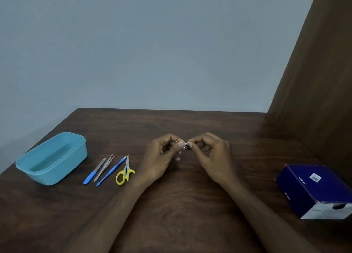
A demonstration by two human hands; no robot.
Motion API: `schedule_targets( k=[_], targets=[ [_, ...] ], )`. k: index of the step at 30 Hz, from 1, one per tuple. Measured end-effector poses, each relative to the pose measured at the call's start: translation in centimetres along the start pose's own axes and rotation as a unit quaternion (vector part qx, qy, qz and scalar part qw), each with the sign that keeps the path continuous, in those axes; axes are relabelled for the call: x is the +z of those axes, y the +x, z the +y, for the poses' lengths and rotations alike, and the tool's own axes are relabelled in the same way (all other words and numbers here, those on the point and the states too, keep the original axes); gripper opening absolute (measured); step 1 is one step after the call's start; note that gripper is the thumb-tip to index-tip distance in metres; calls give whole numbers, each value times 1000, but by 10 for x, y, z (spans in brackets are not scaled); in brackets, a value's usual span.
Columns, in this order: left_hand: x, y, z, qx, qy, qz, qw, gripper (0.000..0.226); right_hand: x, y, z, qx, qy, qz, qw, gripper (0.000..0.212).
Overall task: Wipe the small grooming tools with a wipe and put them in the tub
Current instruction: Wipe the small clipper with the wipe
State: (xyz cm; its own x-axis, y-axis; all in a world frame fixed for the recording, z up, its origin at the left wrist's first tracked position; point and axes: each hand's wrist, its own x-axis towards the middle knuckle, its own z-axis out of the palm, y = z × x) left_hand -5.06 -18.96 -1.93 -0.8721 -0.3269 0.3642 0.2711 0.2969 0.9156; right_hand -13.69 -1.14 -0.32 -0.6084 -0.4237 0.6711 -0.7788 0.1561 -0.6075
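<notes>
Both hands meet over the middle of the worktop (171, 205), fingertips nearly touching. The left hand (162, 155) pinches a small metal tool (184, 147) btwn thumb and fingers; only a bit of shiny metal shows, too small to say which tool it is. The right hand (209, 153) pinches a small white wipe (188, 143) against that tool, fingers curled in tight. Both forearms come up from the bottom edge, held just above the wood.

To the left of the left wrist, four more tools lie in a row on the worktop, all angled w/ tips pointing away and to the right. Nearest the wrist is a pair of yellow-handled scissors (124, 173), blades closed. Next over, a slim blue-handled pusher (111, 171), then metal tweezers (104, 168), then a nail file w/ blue handle (94, 171). They sit close together, approx. parallel, none clearly touching.

Further left, near the worktop's edge, is the light blue tub (51, 173), oblong, open on top, nothing visible inside it. It stands apart from the row of tools.

Far right, well away from the hands, a dark blue cardboard box (314, 189) lies on the worktop w/ a small white label on top. A grey-blue wall (152, 52) runs behind, and a brown panel (314, 81) rises on the right.
</notes>
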Motion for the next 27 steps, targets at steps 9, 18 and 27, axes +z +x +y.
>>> schedule_targets(
  k=[9, 18, 27],
  targets=[
    [1, 3, 3, -78, -69, 40, 994, 14, -5, 2, 4, 45, 4, 152, 987, 5],
    [6, 0, 4, -111, -175, 51, 977, 14, 7, -5, 6, -73, -68, 68, 993, 14],
    [8, 2, 13, -161, -278, 84, 943, 12, 6, -3, 16, -78, -128, 63, 987, 9]
  ],
)
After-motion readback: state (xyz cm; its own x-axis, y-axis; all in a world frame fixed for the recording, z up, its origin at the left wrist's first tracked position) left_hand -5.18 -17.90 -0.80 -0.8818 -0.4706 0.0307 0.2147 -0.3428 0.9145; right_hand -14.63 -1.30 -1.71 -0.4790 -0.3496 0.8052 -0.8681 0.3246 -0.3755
